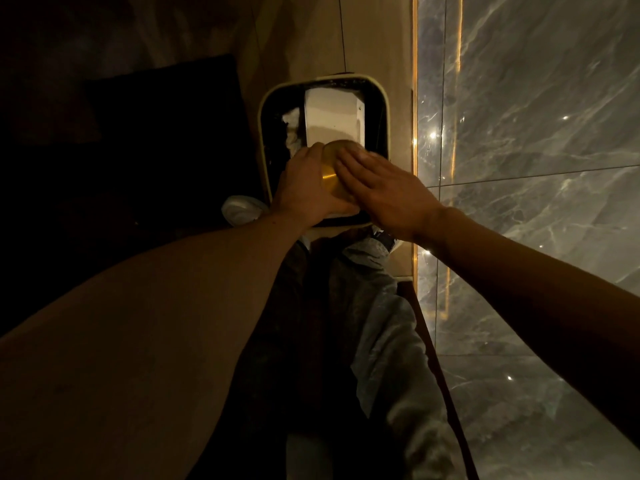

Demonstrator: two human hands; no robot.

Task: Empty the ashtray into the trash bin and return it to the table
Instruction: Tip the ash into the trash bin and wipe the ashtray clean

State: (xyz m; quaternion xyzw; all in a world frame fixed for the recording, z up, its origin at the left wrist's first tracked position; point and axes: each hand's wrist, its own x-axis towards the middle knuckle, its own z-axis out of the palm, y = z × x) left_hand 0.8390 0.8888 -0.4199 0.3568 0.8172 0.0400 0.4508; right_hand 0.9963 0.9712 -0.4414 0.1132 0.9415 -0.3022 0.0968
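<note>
Ashtray (331, 171), a round golden one, is held over the open mouth of the trash bin (264, 133), above its near end. Only a curved strip of its golden side and a paler rounded part at the far end are seen between the two hands, so it cannot be told for certain which way its opening faces; being round, no long axis can be made out for it. The left hand (304, 187) is wrapped around the ashtray's left side, the fingers curled against it and the thumb laid along its far edge. The right hand (384, 188) is laid flat on the ashtray from the right, its fingers (349, 159) straight and held close together, pointing to the far left across the golden surface. The bin is a rounded rectangle with a pale rim and a dark lining, its long axis running away from the person; a white flat piece (330, 116) and some crumpled white paper (292, 131) are seen inside it. A white bundled thing (240, 209) lies just beside the bin's near left corner. The bin stands on a pale wooden floor (311, 36), with a dark block (166, 133) to its left and a glossy grey marble surface (536, 116) to its right, edged by a lit golden strip (414, 64). Grey trouser legs (381, 323) are seen below the hands.
</note>
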